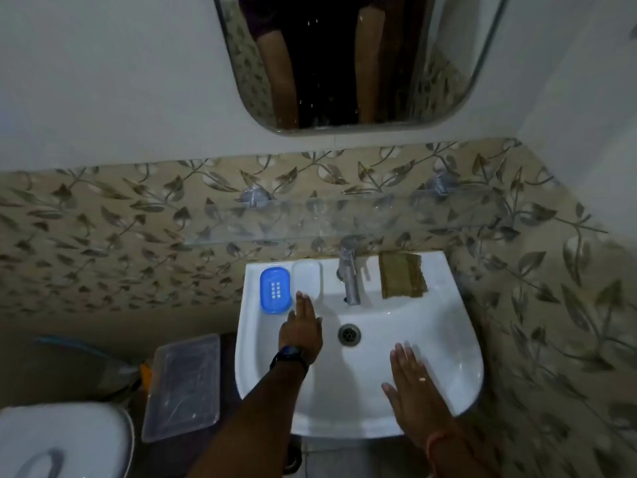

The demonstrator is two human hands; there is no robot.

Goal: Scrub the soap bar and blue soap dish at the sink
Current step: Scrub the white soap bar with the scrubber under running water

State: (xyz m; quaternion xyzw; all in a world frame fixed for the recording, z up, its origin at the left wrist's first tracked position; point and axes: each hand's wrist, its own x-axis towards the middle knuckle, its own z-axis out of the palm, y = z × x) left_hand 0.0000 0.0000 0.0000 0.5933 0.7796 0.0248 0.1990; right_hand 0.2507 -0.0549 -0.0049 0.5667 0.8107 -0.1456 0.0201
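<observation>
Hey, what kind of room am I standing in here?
Most likely a small home bathroom: a white sink with a tap, a mirror above it, and a blue soap dish on its rim.

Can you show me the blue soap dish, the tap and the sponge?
blue soap dish (pixel 274 289): head view, on its drain holes.
tap (pixel 350 281): head view, on its spout.
sponge (pixel 401 276): head view, middle of its top.

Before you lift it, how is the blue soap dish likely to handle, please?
The blue soap dish looks like thin moulded plastic with drain holes, so probably light and stiff. It lies flat on the sink ledge, so tipping or rolling seems unlikely. It sits by the glazed ledge's left rim, so a push might slide it off.
</observation>
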